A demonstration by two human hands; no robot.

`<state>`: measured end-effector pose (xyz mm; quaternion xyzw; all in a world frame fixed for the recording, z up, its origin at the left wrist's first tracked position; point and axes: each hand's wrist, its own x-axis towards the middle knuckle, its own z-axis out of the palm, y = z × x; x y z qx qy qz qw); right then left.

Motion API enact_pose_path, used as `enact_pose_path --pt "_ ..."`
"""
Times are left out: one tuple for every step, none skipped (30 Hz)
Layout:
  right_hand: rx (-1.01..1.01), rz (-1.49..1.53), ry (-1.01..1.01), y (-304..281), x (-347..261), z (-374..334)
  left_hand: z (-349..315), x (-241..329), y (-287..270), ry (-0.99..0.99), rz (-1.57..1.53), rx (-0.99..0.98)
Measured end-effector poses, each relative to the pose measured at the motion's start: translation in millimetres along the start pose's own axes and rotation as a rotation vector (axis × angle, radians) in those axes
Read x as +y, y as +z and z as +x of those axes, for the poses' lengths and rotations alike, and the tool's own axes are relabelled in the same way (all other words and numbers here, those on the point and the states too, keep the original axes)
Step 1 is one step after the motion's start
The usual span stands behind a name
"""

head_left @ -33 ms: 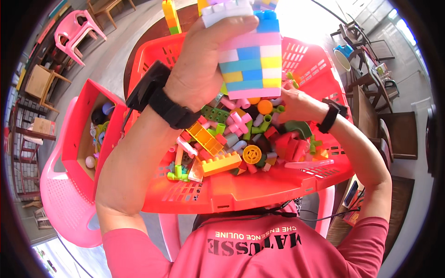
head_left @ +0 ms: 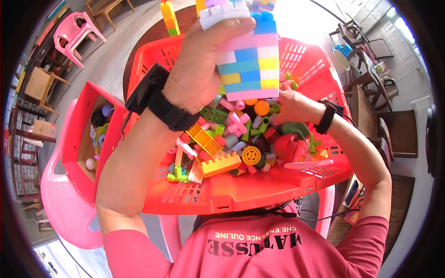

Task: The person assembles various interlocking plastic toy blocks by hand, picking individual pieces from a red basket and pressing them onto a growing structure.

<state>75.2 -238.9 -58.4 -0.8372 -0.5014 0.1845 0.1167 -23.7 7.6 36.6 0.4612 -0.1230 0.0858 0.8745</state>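
My left hand (head_left: 197, 69) is closed around a tall block build (head_left: 248, 60) of pink, white, blue, teal and yellow toy bricks, raised over the red basket (head_left: 250, 197). Its thumb lies across the top, near white and blue bricks. Down in the basket's right part, my right hand (head_left: 299, 109) reaches among loose pieces; its fingertips are hidden behind the build and the pile. Around the hands lie an orange ball (head_left: 262, 108), a pink cross-shaped connector (head_left: 237, 124), a yellow wheel (head_left: 251, 155), a yellow-orange brick (head_left: 220, 165) and a dark green curved piece (head_left: 295, 129).
On the left, a red box (head_left: 79, 153) of small toys rests on a pink plastic chair (head_left: 62, 197). Beyond the basket, a stacked yellow, orange and green brick column (head_left: 170, 21) stands on a round brown table (head_left: 139, 58). Wooden chairs (head_left: 398, 134) line the right side.
My left hand and the block build appear very slightly lower and farther left. My right hand has shifted a touch left among the pieces.
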Motion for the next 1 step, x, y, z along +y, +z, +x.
enact_pose_path --pt "0.026 0.012 -0.078 -0.6 2.7 -1.7 -0.4 0.0 2.2 0.004 0.027 0.02"
